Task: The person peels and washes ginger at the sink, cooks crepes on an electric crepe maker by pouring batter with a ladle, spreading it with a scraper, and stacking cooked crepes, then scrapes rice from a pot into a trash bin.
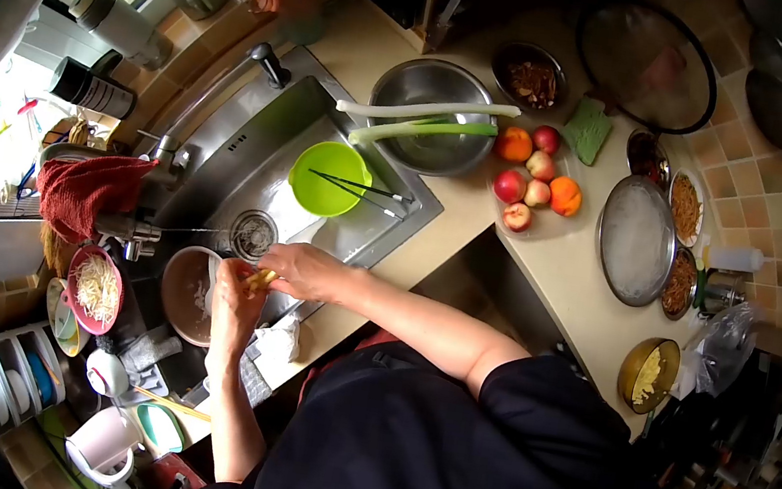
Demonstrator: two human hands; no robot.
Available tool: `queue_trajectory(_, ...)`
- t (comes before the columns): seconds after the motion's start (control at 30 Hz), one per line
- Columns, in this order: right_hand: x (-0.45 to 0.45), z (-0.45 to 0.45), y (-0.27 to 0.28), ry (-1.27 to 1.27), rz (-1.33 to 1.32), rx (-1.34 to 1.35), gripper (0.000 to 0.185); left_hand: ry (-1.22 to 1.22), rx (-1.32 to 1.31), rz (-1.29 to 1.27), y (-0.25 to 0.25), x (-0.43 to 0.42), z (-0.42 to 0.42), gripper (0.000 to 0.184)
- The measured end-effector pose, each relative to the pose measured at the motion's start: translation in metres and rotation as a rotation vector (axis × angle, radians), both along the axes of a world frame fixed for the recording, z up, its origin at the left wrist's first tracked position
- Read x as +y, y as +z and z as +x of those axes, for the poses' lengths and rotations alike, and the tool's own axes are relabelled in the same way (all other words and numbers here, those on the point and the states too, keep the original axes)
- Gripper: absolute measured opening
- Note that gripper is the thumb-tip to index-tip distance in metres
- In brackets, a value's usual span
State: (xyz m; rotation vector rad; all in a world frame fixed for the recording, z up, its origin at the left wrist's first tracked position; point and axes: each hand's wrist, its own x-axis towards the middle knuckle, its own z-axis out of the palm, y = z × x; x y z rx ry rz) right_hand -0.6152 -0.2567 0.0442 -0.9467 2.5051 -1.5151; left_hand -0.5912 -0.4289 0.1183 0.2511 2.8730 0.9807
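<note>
My left hand (234,294) and my right hand (301,270) meet over the near side of the sink (202,156). Between their fingers is a small knobbly yellowish piece (259,280), perhaps ginger; both hands are closed on it. Partly behind my left hand is a brown pot (185,290) with something whitish inside. The sink drain (254,234) lies just beyond my fingers. Further off in the basin sits a bright green bowl (317,195), with dark chopsticks (359,185) across its rim.
Long green onion stalks (427,137) lie over a steel bowl (405,85). Apples, peaches and oranges (565,196) are grouped on the counter. A round metal lid (636,241) and several filled dishes stand rightward. A pink colander (94,289) of white shreds is at left.
</note>
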Motion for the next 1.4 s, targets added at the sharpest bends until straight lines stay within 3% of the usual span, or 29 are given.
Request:
queue_trajectory(0.1, 0.007, -0.004, 0.047, 0.032, -0.138, -0.010, 0.030, -0.005, 0.116, 0.010, 0.040, 0.003, 0.006, 0.035)
queue_trajectory(0.13, 0.013, -0.006, 0.062, 0.055, -0.248, -0.057, 0.029, 0.065, 0.019, 0.123, 0.051, 0.003, 0.007, 0.032)
queue_trajectory(0.23, 0.034, -0.018, 0.076, 0.170, -0.385, -0.901, 0.030, 0.155, -0.191, 0.387, 0.046, 0.004, 0.001, 0.038)
queue_trajectory(0.27, 0.035, -0.017, 0.045, 0.020, -0.190, -0.575, 0.028, 0.072, -0.200, 0.280, 0.017, -0.009, 0.003, 0.054)
queue_trajectory(0.3, 0.032, -0.016, -0.001, -0.192, 0.385, 0.079, 0.023, -0.085, -0.010, -0.303, 0.017, -0.007, 0.010, 0.068)
queue_trajectory(0.37, 0.057, -0.007, 0.000, -0.248, 0.027, -0.035, 0.021, -0.113, 0.064, -0.382, 0.014, -0.001, 0.014, 0.072)
queue_trajectory(0.43, 0.095, 0.007, 0.039, -0.315, 0.037, -0.061, 0.023, -0.052, 0.118, -0.253, 0.019, 0.011, 0.023, 0.070)
queue_trajectory(0.5, 0.142, 0.018, 0.069, -0.456, -0.123, -0.046, 0.026, -0.004, 0.170, -0.200, 0.021, 0.017, 0.027, 0.067)
queue_trajectory(0.57, 0.200, 0.023, 0.099, -0.697, -0.055, 0.169, 0.027, 0.053, 0.100, -0.096, 0.016, 0.019, 0.031, 0.063)
queue_trajectory(0.6, 0.234, 0.029, 0.095, -0.865, 0.042, 0.137, 0.029, 0.084, 0.067, -0.057, 0.009, 0.021, 0.033, 0.062)
queue_trajectory(0.7, 0.325, 0.047, 0.098, -1.176, 0.543, 0.272, 0.028, 0.128, -0.022, 0.046, 0.009, 0.038, 0.036, 0.060)
queue_trajectory(0.83, 0.391, 0.056, 0.073, -1.237, 0.993, -0.043, 0.028, 0.046, -0.083, 0.103, 0.013, 0.067, 0.027, 0.057)
queue_trajectory(0.97, 0.415, 0.048, 0.043, -1.117, 0.989, -0.167, 0.028, -0.017, -0.084, 0.138, 0.017, 0.087, 0.021, 0.054)
queue_trajectory(1.13, 0.425, 0.038, 0.039, -1.091, 0.958, -0.255, 0.028, 0.022, -0.138, 0.147, 0.016, 0.088, 0.026, 0.050)
queue_trajectory(1.23, 0.430, 0.035, 0.048, -1.073, 0.827, -0.445, 0.030, 0.054, -0.158, 0.122, 0.010, 0.082, 0.035, 0.049)
queue_trajectory(1.4, 0.440, 0.031, 0.050, -1.039, 0.854, -0.435, 0.031, 0.104, -0.063, 0.008, 0.011, 0.075, 0.046, 0.055)
